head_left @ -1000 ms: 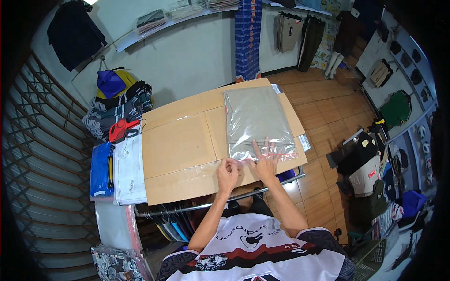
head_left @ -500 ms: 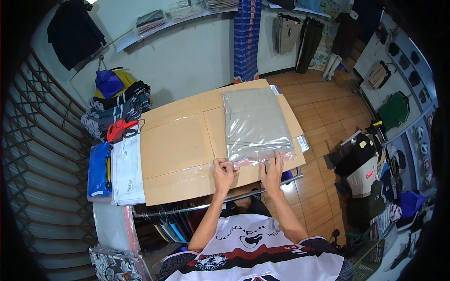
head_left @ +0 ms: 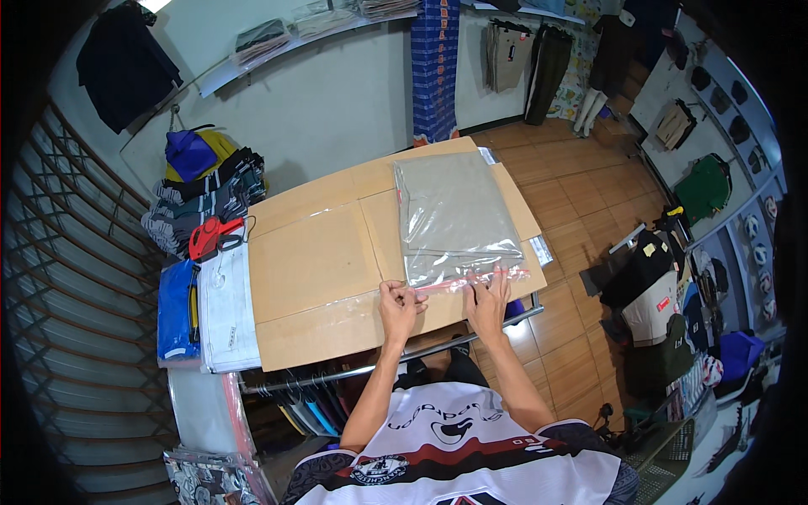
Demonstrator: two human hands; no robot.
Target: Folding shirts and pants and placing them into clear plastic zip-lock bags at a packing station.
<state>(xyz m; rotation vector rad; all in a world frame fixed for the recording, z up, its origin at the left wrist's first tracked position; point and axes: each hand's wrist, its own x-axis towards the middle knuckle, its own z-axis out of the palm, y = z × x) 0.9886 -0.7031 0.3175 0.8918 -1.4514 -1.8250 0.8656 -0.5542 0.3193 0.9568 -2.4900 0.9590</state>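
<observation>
A clear plastic zip bag (head_left: 459, 276) with a folded grey-beige garment (head_left: 459, 206) inside lies flat on a cardboard sheet (head_left: 316, 252). Its red-pink closure strip runs along the edge closest to me. At the left end of that strip, my left hand (head_left: 401, 311) is closed, thumb and forefinger pinching the bag's corner. My right hand (head_left: 486, 310) is farther along to the right, thumb and fingers closed on the strip. The fingertips' exact grip on the plastic is partly hidden.
A red-and-black handheld tool (head_left: 215, 237) and a stack of folded clothes (head_left: 206, 202) sit left of the cardboard. Beside them are white packages (head_left: 227, 307) and a blue package (head_left: 178, 307). A metal rail (head_left: 337, 373) with hanging clothes runs below the near edge.
My right hand shifts slightly along the strip, its fingers moving a little up and over the plastic. The left hand keeps its pinch at the corner. The whole view tilts slightly.
</observation>
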